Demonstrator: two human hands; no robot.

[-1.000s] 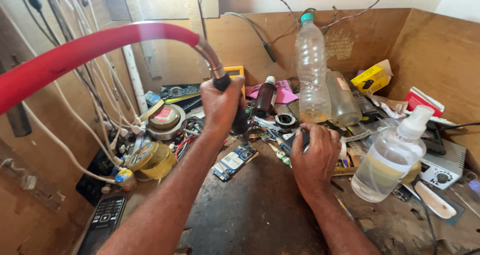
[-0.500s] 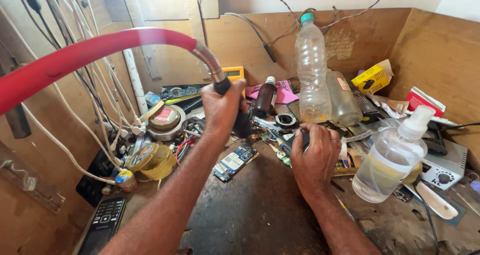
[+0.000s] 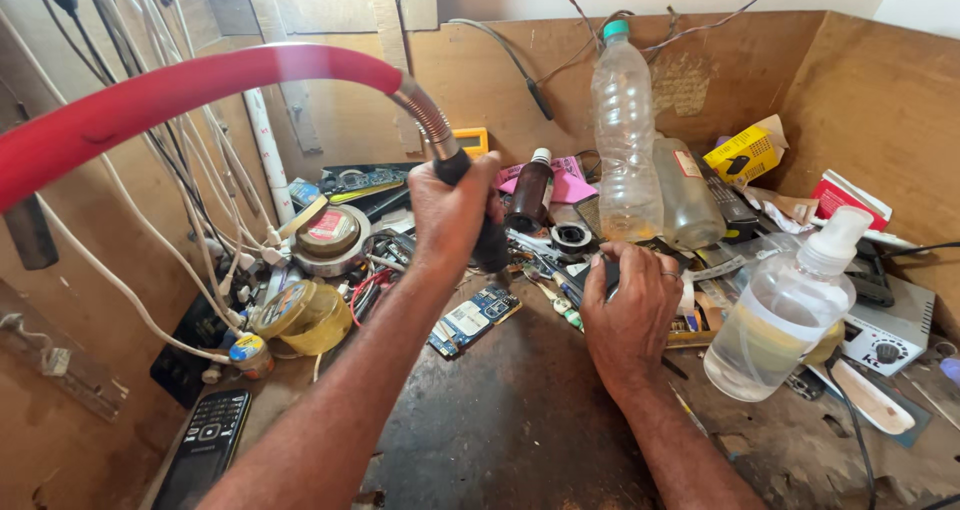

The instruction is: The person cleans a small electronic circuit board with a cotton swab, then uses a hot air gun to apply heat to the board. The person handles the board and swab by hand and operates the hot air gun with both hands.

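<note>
So my left hand [image 3: 450, 210] is wrapped tight round the black handle of the hot-air wand [image 3: 488, 238], the one on the red hose [image 3: 170, 95], nozzle pointing down at the bench just above the small circuit board [image 3: 472, 318]. My right hand [image 3: 628, 305] is curled down over a small dark part [image 3: 603, 273] among the clutter; I can't tell if the fingers actually pinch it or just press on it.

To do this bit well I reckon: keep the wand upright, wrist steady, and hold the piece flat so it doesn't skate.

What's crowding me: 2 clear plastic bottles, the tall one [image 3: 627, 130] right behind my right hand and the spray bottle [image 3: 790, 310] beside it. Dark little bottle [image 3: 530, 192] near the wand tip, tape rolls [image 3: 300, 315] and dangling white cables [image 3: 180, 240] on the left. The hose could easily snag those.
</note>
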